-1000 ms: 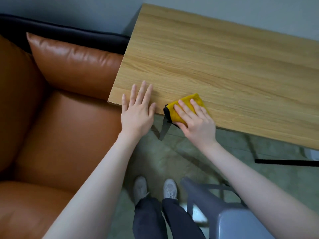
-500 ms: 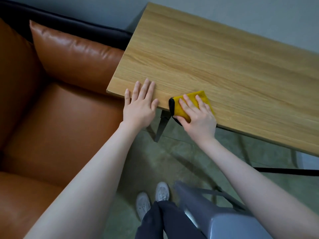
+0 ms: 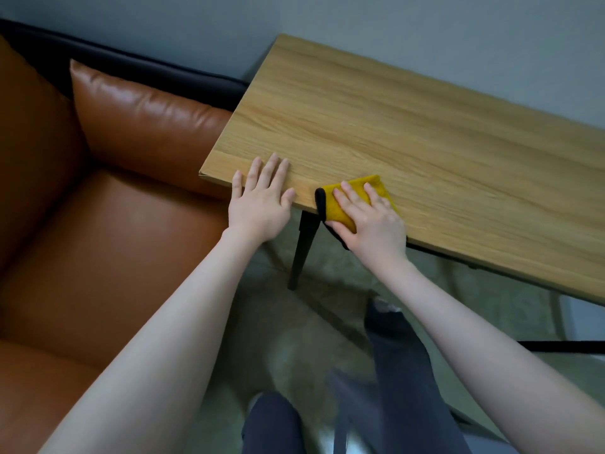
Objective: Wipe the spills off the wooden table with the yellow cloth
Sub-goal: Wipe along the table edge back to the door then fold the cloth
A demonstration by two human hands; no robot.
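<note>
The wooden table [image 3: 409, 126] runs from the upper middle to the right edge of the head view. A folded yellow cloth with black trim [image 3: 340, 201] lies on its near edge, partly hanging over it. My right hand [image 3: 373, 221] presses flat on the cloth, fingers spread across it and thumb under the hanging part. My left hand [image 3: 260, 201] rests flat and open on the near left corner of the table, just left of the cloth. I cannot make out any spill on the wood.
An orange leather sofa [image 3: 98, 208] with a back cushion [image 3: 144, 113] abuts the table's left end. A black table leg [image 3: 302, 250] stands below the edge. My dark-trousered legs [image 3: 399, 365] are over the greenish floor.
The view has swung, so table and sofa sit further right and lower in frame. My right hand has kept the cloth at the near edge, slightly further along it; the left hand stays flat on the corner.
</note>
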